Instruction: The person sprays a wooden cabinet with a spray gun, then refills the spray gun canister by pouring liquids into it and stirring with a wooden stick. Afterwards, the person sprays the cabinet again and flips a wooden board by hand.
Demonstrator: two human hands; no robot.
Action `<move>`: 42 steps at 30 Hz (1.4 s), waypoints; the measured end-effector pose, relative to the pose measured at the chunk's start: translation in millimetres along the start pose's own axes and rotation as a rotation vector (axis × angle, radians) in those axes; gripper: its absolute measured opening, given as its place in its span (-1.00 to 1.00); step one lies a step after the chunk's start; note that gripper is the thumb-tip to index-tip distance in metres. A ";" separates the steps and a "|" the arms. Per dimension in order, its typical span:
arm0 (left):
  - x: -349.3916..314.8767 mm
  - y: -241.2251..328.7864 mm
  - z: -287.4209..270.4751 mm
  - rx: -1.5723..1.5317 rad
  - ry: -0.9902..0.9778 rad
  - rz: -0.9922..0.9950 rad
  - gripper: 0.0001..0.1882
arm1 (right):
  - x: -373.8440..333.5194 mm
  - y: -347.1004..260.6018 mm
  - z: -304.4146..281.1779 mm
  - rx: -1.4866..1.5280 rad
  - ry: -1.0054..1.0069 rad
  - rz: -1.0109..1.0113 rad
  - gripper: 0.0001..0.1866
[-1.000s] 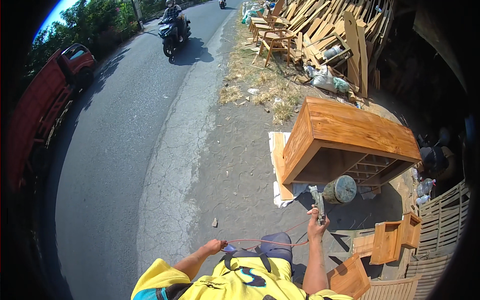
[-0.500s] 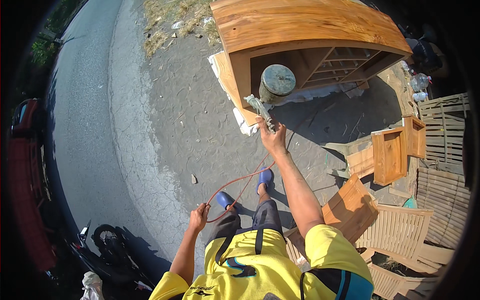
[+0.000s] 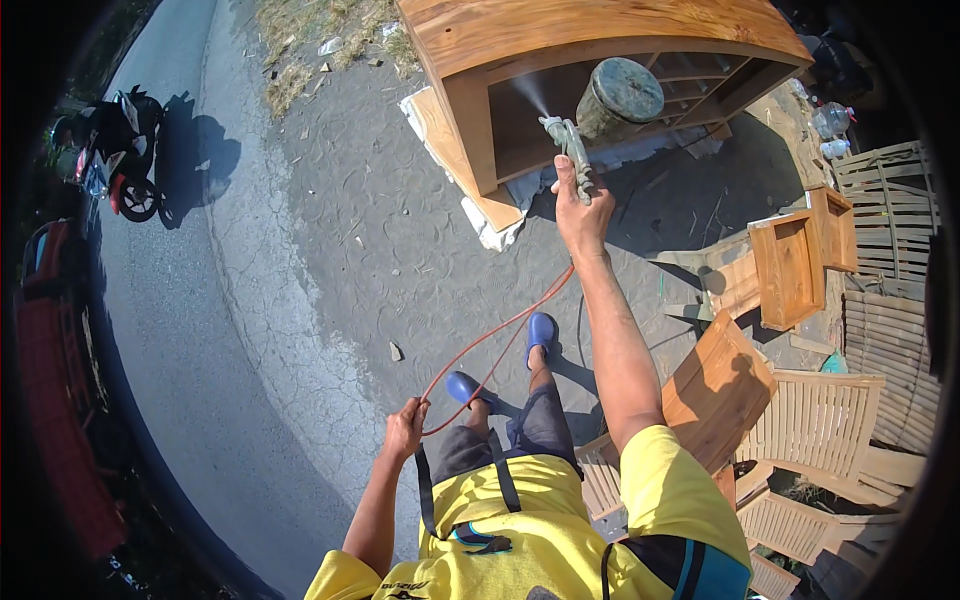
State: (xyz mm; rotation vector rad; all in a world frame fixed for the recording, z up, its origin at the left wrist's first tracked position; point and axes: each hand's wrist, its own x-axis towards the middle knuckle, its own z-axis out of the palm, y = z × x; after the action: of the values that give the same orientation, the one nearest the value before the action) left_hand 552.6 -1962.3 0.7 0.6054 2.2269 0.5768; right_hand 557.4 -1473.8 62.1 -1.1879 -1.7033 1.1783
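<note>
My right hand (image 3: 583, 215) is wrapped round the handle of a spray gun (image 3: 568, 150) with a round, stained metal cup (image 3: 625, 92). A pale mist fans from its nozzle toward the open front of a wooden cabinet (image 3: 600, 40). The cabinet has a glossy, grained top and slatted compartments inside on the right. At lower left, my left hand (image 3: 405, 427) is closed round a thin reddish hose (image 3: 490, 337). That hose loops across in front of my legs up to beneath my right hand.
Wooden drawers (image 3: 787, 270), a flat board (image 3: 715, 395) and slatted panels (image 3: 810, 425) lie at the right beside a bamboo fence (image 3: 885, 205). Plastic bottles (image 3: 832, 120) stand near the cabinet. Along the left runs a paved road (image 3: 170, 300) with a motorbike (image 3: 125, 150) and a red vehicle (image 3: 60, 390).
My right hand has moved the spray gun forward and right, and mist now comes out. A motorbike has appeared on the road at upper left; the one at lower left has left view.
</note>
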 end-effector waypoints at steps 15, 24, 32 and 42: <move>7.6 -44.9 41.8 -0.013 0.039 0.054 -0.79 | -7.5 53.9 54.5 -0.014 -0.110 -0.242 -0.44; 115.3 -70.6 106.4 0.260 -0.006 0.202 -0.77 | -5.1 244.1 98.9 -0.077 -0.239 -0.005 -0.40; 237.0 -175.9 175.4 0.316 -0.056 0.393 -0.74 | -22.6 412.4 152.5 -0.140 -0.300 0.045 -0.35; 343.7 -238.1 207.3 0.338 -0.040 0.450 -0.80 | -31.4 570.9 215.8 -0.195 -0.281 0.063 -0.24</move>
State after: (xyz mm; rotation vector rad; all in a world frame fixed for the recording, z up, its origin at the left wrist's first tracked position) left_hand 440.7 -1906.4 -448.9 1.3009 2.1723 0.3994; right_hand 527.4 -1475.5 -548.3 -1.2446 -2.0425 1.2897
